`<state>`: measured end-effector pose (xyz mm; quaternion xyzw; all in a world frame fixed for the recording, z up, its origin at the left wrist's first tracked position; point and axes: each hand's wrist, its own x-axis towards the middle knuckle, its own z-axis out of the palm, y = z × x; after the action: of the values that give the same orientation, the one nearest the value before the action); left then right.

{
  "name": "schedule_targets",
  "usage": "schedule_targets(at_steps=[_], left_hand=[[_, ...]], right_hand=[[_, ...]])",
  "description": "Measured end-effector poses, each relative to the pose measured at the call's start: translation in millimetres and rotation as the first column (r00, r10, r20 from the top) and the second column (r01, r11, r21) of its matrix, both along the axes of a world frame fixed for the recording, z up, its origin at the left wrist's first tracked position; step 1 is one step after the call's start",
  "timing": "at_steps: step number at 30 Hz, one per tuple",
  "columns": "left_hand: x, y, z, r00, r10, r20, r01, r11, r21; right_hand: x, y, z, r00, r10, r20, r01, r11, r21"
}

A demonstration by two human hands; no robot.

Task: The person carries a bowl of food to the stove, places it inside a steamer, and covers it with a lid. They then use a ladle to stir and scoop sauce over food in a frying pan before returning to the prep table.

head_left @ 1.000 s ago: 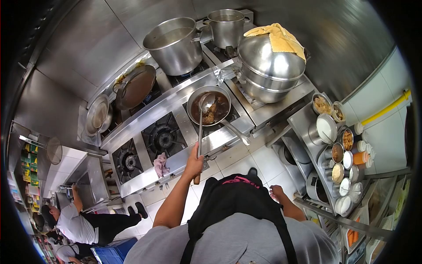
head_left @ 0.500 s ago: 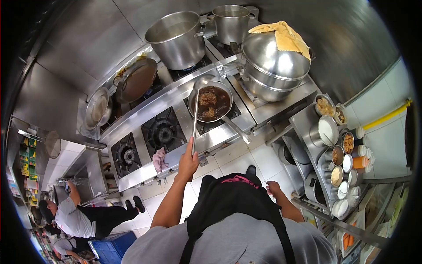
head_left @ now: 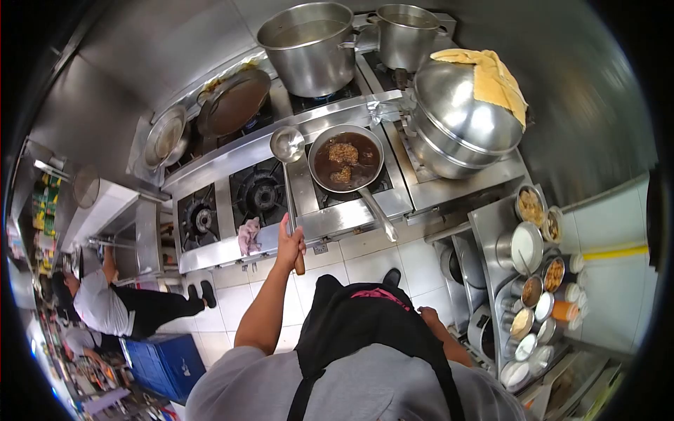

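My left hand [head_left: 289, 245] is closed around the lower handle of a long ladle [head_left: 287, 145]. The ladle's bowl hangs left of the frying pan [head_left: 380, 168], apart from it. Dark brown liquid fills the pan, and two clumps of browned, grainy food [head_left: 342, 154] lie in it. The pan sits on a burner, its metal handle [head_left: 379, 215] pointing toward me. Low by my right side, near the apron [head_left: 351, 316], is my right hand [head_left: 427, 315]; its fingers are small and partly hidden, and nothing is seen in it.
Big pots [head_left: 309, 59] and a domed steamer [head_left: 463, 112] with a yellow cloth [head_left: 495, 81] stand behind. A pink rag [head_left: 248, 236] lies on the stove edge. Ingredient containers [head_left: 526, 245] crowd the right shelf. A person [head_left: 105, 302] works at left beside a blue bin [head_left: 165, 365].
The ladle has moved left, from over the pan's rim to beside the pan. My left hand has shifted slightly left and down with it. My right hand has drawn closer to my body.
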<state>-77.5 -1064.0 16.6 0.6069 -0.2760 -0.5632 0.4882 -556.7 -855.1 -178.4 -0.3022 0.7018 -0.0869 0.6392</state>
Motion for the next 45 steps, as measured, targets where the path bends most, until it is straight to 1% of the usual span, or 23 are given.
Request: schedule_targets(at_steps=[2,4,7,9,11,12,14,15,17,19,24,28,29,30,32,33,35,37,38,39,42,43,45], left_hand=[[-2.0,-11.7,-12.1,0.991,0.068,-0.113,-0.066,0.998,0.02],[-9.1,-17.9,-27.3,0.953,0.138,-0.269,-0.131,0.99,0.043],[-24.9,-24.4,-54.0,0.914,0.21,-0.346,-0.211,0.977,0.036],[-35.3,-28.8,-73.5,0.916,0.264,-0.301,-0.269,0.963,0.027],[-40.3,-30.4,-90.7,0.947,0.298,-0.122,-0.285,0.952,0.11],[-38.6,-27.0,-94.8,0.938,0.322,-0.133,-0.309,0.945,0.109],[-37.2,-21.1,-103.7,0.977,0.158,0.146,-0.182,0.969,0.169],[-36.4,-16.0,-107.3,0.976,0.174,0.133,-0.194,0.968,0.158],[-25.3,-2.5,-124.5,0.863,0.102,0.495,-0.175,0.979,0.102],[-14.0,21.3,-134.3,0.845,0.095,0.526,-0.164,0.983,0.086],[-0.4,146.1,-116.4,0.826,-0.025,0.563,-0.097,0.978,0.186],[4.8,299.3,-150.4,0.803,-0.105,0.586,-0.089,0.952,0.291],[2.8,343.0,-158.4,0.801,-0.109,0.589,-0.101,0.945,0.312],[0.5,387.2,-166.1,0.798,-0.114,0.592,-0.113,0.936,0.333],[-5.9,471.9,-191.9,0.841,-0.11,0.53,-0.184,0.864,0.47],[-9.2,522.9,-234.2,0.89,-0.006,0.455,-0.237,0.848,0.475],[-20.3,594.8,-236.4,0.888,0.077,0.454,-0.335,0.785,0.522],[-26.3,636.6,-223.7,0.869,0.14,0.475,-0.4,0.763,0.508],[-30.2,653.1,-191.0,0.869,0.253,0.426,-0.465,0.712,0.526],[-33.1,664.1,-163.7,0.845,0.374,0.383,-0.533,0.646,0.546],[-44.5,713.9,-178.7,0.548,0.619,0.563,-0.823,0.521,0.229],[-45.1,714.1,-144.3,0.481,0.552,0.681,-0.849,0.486,0.206],[-47.0,714.4,-108.2,0.259,0.639,0.725,-0.931,0.364,0.012]], right_hand=[[-7.7,-16.2,1.2,0.962,-0.272,-0.034,0.274,0.943,0.19],[-26.3,-34.0,3.7,0.971,-0.237,-0.035,0.238,0.944,0.227],[-53.3,-67.5,14.0,0.985,-0.174,-0.014,0.171,0.942,0.29],[-75.6,-85.9,9.1,0.997,-0.07,-0.017,0.072,0.953,0.294],[-93.1,-106.9,4.7,0.999,-0.004,-0.036,0.013,0.965,0.262],[-94.6,-118.3,8.7,0.999,0.01,-0.037,0.0,0.968,0.25],[-94.1,-138.6,22.0,0.998,0.035,-0.049,-0.024,0.974,0.224],[-90.5,-144.0,28.4,0.998,0.017,-0.054,-0.007,0.984,0.179],[-77.8,-151.1,43.3,0.998,0.011,-0.065,-0.003,0.993,0.118],[-64.1,-149.4,51.3,0.999,0.049,-0.019,-0.048,0.995,0.083],[-22.5,-111.4,48.1,0.99,0.134,-0.034,-0.128,0.983,0.128],[1.2,-66.1,34.4,0.957,0.283,-0.06,-0.273,0.953,0.133],[3.4,-58.1,32.5,0.812,0.581,-0.05,-0.582,0.813,-0.005],[6.0,-51.3,29.7,0.576,0.813,-0.079,-0.815,0.564,-0.137],[9.8,-39.3,19.1,0.537,0.839,-0.082,-0.841,0.527,-0.118],[12.8,-34.2,15.0,0.52,0.851,-0.077,-0.853,0.512,-0.106],[29.9,-27.0,22.9,0.508,0.86,-0.047,-0.859,0.502,-0.101],[70.4,-18.3,51.6,0.783,0.605,-0.145,-0.567,0.79,0.234],[82.8,-17.2,49.0,0.77,0.62,-0.154,-0.585,0.781,0.217],[93.6,-18.3,45.9,0.748,0.648,-0.146,-0.616,0.758,0.214],[149.3,-19.3,29.8,0.677,0.723,-0.135,-0.694,0.689,0.209],[174.0,-14.4,39.9,0.632,0.762,-0.141,-0.742,0.648,0.171],[228.3,-4.9,53.1,0.47,0.878,-0.088,-0.87,0.478,0.121]])
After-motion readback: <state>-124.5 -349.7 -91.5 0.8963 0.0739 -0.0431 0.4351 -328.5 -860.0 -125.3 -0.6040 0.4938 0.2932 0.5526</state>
